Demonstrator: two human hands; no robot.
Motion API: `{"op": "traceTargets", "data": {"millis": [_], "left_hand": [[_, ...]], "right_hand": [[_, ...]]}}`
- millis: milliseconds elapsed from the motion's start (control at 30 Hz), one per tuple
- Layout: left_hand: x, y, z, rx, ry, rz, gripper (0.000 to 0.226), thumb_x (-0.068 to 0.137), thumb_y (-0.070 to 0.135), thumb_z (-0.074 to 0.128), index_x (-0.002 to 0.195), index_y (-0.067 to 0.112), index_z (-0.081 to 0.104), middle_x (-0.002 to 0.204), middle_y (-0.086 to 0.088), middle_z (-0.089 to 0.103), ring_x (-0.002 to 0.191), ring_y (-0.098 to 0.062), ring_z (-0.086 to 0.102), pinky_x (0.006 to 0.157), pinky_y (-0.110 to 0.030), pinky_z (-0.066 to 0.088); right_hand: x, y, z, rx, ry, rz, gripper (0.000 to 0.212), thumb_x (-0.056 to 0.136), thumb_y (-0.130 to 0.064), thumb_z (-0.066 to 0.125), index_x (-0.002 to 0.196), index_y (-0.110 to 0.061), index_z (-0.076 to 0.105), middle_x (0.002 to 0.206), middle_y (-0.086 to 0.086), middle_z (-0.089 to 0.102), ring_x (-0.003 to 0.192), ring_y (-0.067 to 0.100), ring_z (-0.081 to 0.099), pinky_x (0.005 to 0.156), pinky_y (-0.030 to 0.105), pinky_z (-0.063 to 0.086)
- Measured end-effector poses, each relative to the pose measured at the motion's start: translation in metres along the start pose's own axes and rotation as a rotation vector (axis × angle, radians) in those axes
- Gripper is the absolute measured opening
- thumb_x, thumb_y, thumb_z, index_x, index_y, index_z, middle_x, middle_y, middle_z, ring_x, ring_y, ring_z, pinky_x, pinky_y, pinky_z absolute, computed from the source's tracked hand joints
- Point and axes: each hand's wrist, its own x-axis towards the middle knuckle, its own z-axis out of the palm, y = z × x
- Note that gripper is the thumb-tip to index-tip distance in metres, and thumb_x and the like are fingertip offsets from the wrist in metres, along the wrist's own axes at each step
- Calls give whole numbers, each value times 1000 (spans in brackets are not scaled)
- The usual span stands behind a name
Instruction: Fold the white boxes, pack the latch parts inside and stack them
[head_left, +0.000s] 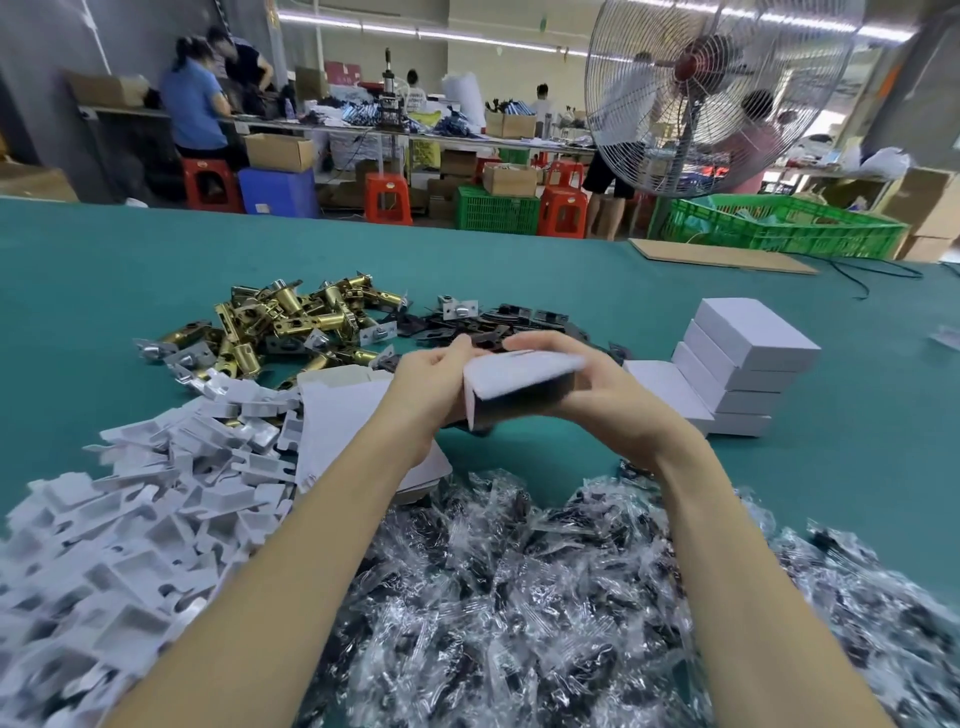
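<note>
A white box (522, 387) is held above the green table (130, 270) between both hands, its near flap open and a dark inside shown; what it holds cannot be told. The left hand (428, 387) grips the box's left end, fingers curled round it. The right hand (597, 382) is curled over the top and right end, fingers laid along the upper edge.

Just right of the hands, a stack (737, 364) of four closed white boxes is seen, leaning slightly, with one more box (670, 389) lying flat against its foot, so five finished boxes are counted. Flat box blanks (343, 421) are piled under the left forearm; their number cannot be told.

Beyond the hands, a heap of brass latches (291, 322) is spread, too tangled to be counted, and beside it a smaller heap of dark plates (509, 325). At the near left a large pile of white inserts (140, 514) is seen, and at the near centre and right a pile of clear bags (519, 597) with dark contents, both past counting.

One sheet of cardboard (722, 255) lies at the far edge. One fan (711, 93) stands behind the table, and five people can be made out at benches in the background
</note>
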Motion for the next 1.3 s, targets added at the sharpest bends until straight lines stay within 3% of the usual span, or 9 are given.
{"op": "traceTargets", "data": {"millis": [167,267,333,533,800,967,1033,1167,1300], "left_hand": [[1,-3,2,36,-84,-71,34,107,29,48,118,6,70,104,-17,76,91,-30,76,88,-45,62],[-1,1,6,116,-126,-3,44,107,54,37,108,26,71,104,-3,78,94,-21,76,88,-41,61],[-2,4,7,94,-169,69,49,104,62,33,109,31,70,106,6,77,97,-12,74,92,-36,58],[-2,-4,2,140,-264,248,27,99,28,66,126,26,62,114,7,76,107,-12,71,88,-33,58],[6,-10,-11,468,-234,357,34,83,27,84,108,26,63,102,12,75,92,0,71,79,-23,60],[4,-17,-16,605,-310,361,33,81,31,84,106,34,62,102,19,73,97,9,66,81,-18,53],[3,-22,-18,504,-348,311,33,82,28,82,108,35,62,102,14,76,100,-1,70,85,-31,59],[-3,-31,-13,323,-359,219,33,85,24,77,111,25,57,106,-3,75,105,-30,70,93,-61,55],[-1,-32,-12,427,-358,286,36,87,31,74,116,44,59,102,18,73,96,-7,69,87,-38,59]], "right_hand": [[1,-4,6,-77,-15,-40,28,88,-28,79,111,-42,72,111,-13,76,102,7,72,82,20,56],[4,2,5,-112,175,18,7,93,-44,71,99,-44,75,102,-17,76,94,3,71,77,29,62],[3,7,-1,-107,182,119,15,97,-49,63,105,-38,70,104,-14,76,99,11,71,79,35,64],[-7,7,-10,-56,82,228,50,92,-61,64,136,-40,52,121,-14,71,107,6,70,82,33,62],[-7,9,-14,-70,67,242,26,96,-35,69,121,-40,64,112,-18,75,105,2,70,83,24,59],[-11,-1,-16,-264,-22,398,15,97,-42,66,113,-41,65,111,-21,73,113,4,66,97,33,56],[-11,-18,-15,-415,-46,418,22,95,-49,65,116,-40,63,118,-16,69,108,7,66,95,36,56],[-4,-59,-9,-566,207,238,61,93,-52,67,146,-33,46,128,-12,57,116,11,59,94,32,49],[13,-89,28,-637,384,-138,40,98,-41,63,135,-26,57,125,-13,61,117,2,54,96,20,40]]}}
